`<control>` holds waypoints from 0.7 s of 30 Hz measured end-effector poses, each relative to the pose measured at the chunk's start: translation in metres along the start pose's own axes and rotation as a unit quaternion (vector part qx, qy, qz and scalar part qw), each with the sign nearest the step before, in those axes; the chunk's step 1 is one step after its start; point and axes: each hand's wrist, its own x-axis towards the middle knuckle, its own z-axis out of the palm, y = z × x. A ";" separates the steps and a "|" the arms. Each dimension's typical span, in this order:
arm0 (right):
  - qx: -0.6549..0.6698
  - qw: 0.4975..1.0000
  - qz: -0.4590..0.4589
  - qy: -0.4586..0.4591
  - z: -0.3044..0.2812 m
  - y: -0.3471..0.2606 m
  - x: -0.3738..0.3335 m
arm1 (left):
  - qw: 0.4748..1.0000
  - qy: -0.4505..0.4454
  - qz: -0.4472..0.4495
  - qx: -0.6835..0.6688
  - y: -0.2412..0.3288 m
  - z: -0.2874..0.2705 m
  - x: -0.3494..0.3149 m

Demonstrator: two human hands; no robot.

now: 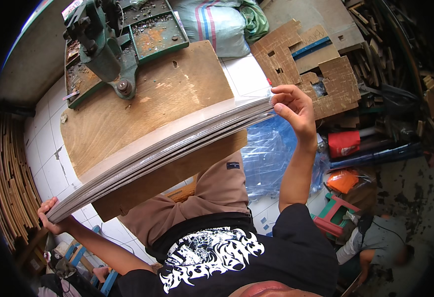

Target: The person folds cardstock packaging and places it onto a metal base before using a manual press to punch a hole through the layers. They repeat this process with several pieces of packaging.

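1. The left hand [53, 218] grasps one end of the stack of thin sheets [157, 151]; the right hand [292, 106] pinches the opposite corner. How firmly, I cannot tell.
2. The stack spans between both grips, above the wooden board [192, 74].
3. To handle it well, I think both ends should be supported equally, because the middle may sag, and the layers, slightly fanned, may slip.
4. About writing: nearer the body than the grips, the black shirt [296, 252] carries ornate white lettering; between them, the trousers [222, 185] show a small dark label, too small to read.
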 end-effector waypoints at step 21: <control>0.209 0.966 -0.106 0.109 0.064 0.056 0.017 | 0.987 0.108 0.032 0.119 0.024 0.086 -0.009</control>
